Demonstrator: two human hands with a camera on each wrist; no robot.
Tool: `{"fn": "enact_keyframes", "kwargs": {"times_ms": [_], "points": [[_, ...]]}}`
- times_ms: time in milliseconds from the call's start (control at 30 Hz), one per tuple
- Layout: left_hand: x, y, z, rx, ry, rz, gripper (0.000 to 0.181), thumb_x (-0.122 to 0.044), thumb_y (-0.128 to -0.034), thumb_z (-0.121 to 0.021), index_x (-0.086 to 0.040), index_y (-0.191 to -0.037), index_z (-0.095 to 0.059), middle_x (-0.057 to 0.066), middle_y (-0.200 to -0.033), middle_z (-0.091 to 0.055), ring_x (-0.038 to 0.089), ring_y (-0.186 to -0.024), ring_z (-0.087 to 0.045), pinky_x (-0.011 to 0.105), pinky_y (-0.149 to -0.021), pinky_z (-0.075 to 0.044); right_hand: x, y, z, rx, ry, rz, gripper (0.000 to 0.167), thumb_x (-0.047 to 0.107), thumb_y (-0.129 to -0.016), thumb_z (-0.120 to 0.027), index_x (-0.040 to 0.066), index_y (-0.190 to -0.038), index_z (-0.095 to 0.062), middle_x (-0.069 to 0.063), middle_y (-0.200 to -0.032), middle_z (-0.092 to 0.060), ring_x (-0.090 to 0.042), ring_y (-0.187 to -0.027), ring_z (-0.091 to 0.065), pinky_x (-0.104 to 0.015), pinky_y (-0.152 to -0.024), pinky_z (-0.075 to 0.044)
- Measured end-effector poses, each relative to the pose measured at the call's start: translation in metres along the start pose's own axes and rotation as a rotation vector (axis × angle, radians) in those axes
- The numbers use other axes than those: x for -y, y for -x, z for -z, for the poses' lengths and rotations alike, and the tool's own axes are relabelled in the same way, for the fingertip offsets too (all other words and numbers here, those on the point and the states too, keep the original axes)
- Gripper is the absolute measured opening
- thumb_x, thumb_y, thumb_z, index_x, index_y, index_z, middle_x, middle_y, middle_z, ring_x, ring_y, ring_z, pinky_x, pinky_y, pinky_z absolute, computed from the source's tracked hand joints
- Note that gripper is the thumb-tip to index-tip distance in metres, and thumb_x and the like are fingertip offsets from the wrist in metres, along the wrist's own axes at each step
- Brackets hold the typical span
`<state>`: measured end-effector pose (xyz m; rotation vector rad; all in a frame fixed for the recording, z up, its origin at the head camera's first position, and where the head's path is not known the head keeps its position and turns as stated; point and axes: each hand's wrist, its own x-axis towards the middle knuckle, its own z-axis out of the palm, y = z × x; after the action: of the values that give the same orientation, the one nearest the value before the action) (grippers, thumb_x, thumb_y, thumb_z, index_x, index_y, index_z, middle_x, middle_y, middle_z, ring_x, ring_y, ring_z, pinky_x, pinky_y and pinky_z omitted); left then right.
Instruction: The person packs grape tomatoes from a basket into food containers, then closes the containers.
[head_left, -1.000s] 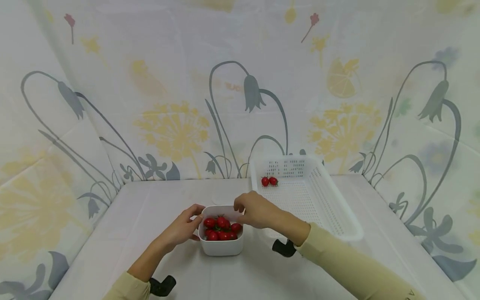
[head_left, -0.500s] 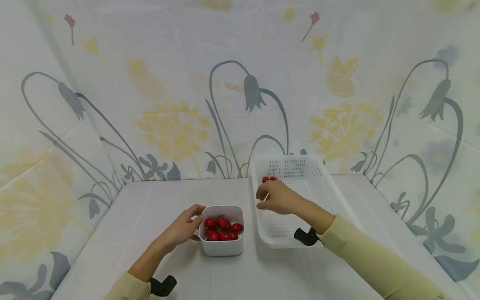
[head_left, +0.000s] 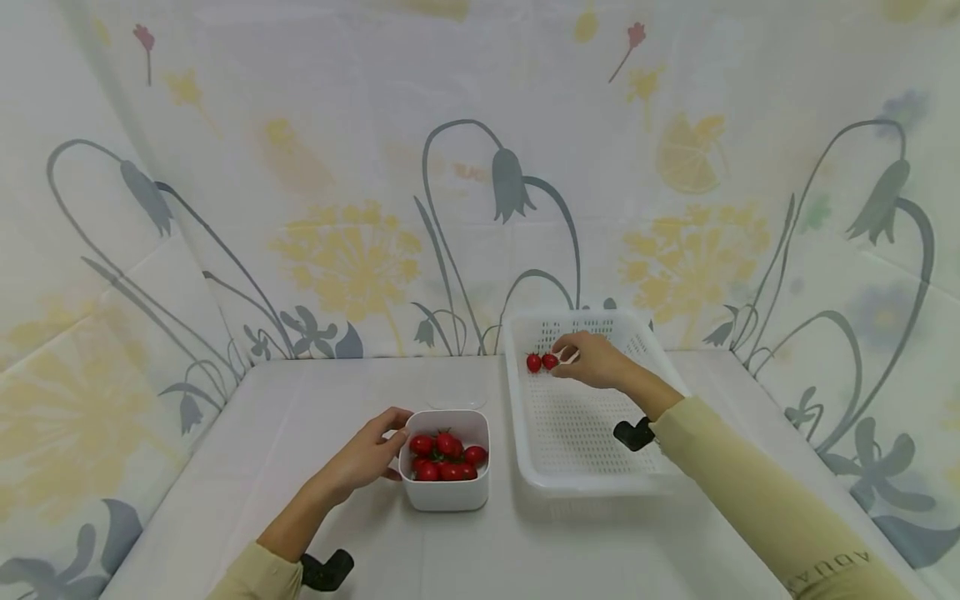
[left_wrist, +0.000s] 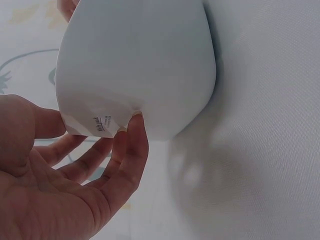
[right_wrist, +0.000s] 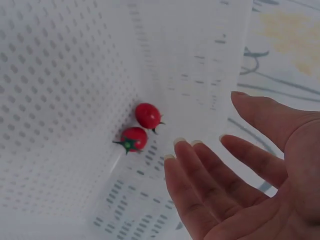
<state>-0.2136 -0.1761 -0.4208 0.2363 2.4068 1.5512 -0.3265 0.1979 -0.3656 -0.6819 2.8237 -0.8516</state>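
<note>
A white rounded container (head_left: 450,496) holds several red cherry tomatoes (head_left: 448,450). My left hand (head_left: 365,454) grips it by its left side. In the left wrist view, the curved fingers (left_wrist: 135,155) touch the smooth outer wall, near a small printed label (left_wrist: 104,123). My right hand (head_left: 592,360) is over the far part of a white perforated basket (head_left: 581,479), holding nothing. Two cherry tomatoes lie side by side at the basket's far left corner, the left one (head_left: 533,362) slightly apart from my right fingertips. The right wrist view shows this pair, including the green-stemmed tomato (right_wrist: 134,139), beyond spread fingers.
A white cloth covers the table (head_left: 322,400). Behind it rises a floral-printed sheet (head_left: 360,167). What looks like a clear round-cornered lid (head_left: 457,400) lies just behind the container. The basket's raised rim (head_left: 517,433) stands right of the container.
My right hand has moved from the container's rim across to the basket, then farther back and right toward the two tomatoes. The left hand stays at the container.
</note>
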Motion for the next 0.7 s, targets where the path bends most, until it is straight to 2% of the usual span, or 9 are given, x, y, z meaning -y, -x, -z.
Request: {"fn": "enact_keyframes", "kwargs": {"times_ms": [200, 433, 567, 700], "points": [[-0.001, -0.001, 0.001, 0.005, -0.004, -0.006, 0.033, -0.015, -0.1088, -0.046, -0.002, -0.139, -0.050, 0.023, -0.139, -0.053, 0.034, -0.103, -0.066, 0.044, -0.075, -0.064, -0.023, -0.015, 0.000, -0.041, -0.021, -0.066, 0.040, 0.017, -0.097, -0.068, -0.006, -0.129, -0.061, -0.027, -0.122, -0.065, -0.043, -0.113, -0.061, -0.053, -0.091, -0.055], [0.000, -0.001, 0.002, 0.011, 0.002, -0.018, 0.033, -0.015, -0.1087, -0.046, -0.001, -0.138, -0.050, 0.023, -0.139, -0.053, 0.033, -0.100, -0.066, 0.042, -0.074, -0.063, -0.045, -0.033, -0.012, -0.064, -0.137, -0.200, 0.043, 0.016, -0.096, -0.068, -0.006, -0.132, -0.060, -0.027, -0.123, -0.064, -0.043, -0.113, -0.061, -0.052, -0.091, -0.054], [0.000, -0.001, 0.002, 0.014, 0.008, -0.018, 0.033, -0.017, -0.1088, -0.047, -0.002, -0.138, -0.050, 0.023, -0.139, -0.053, 0.032, -0.100, -0.066, 0.043, -0.074, -0.064, -0.052, -0.042, -0.020, -0.048, -0.193, -0.247, 0.045, 0.012, -0.096, -0.068, -0.010, -0.134, -0.056, -0.030, -0.128, -0.060, -0.042, -0.110, -0.063, -0.048, -0.091, -0.056], [0.000, -0.001, 0.002, 0.014, 0.006, -0.019, 0.033, -0.017, -0.1087, -0.047, -0.002, -0.138, -0.050, 0.022, -0.138, -0.053, 0.030, -0.098, -0.066, 0.043, -0.075, -0.064, -0.053, -0.049, -0.025, -0.019, -0.206, -0.271, 0.047, 0.008, -0.095, -0.067, -0.012, -0.135, -0.054, -0.033, -0.132, -0.056, -0.042, -0.110, -0.064, -0.048, -0.092, -0.057]]}}
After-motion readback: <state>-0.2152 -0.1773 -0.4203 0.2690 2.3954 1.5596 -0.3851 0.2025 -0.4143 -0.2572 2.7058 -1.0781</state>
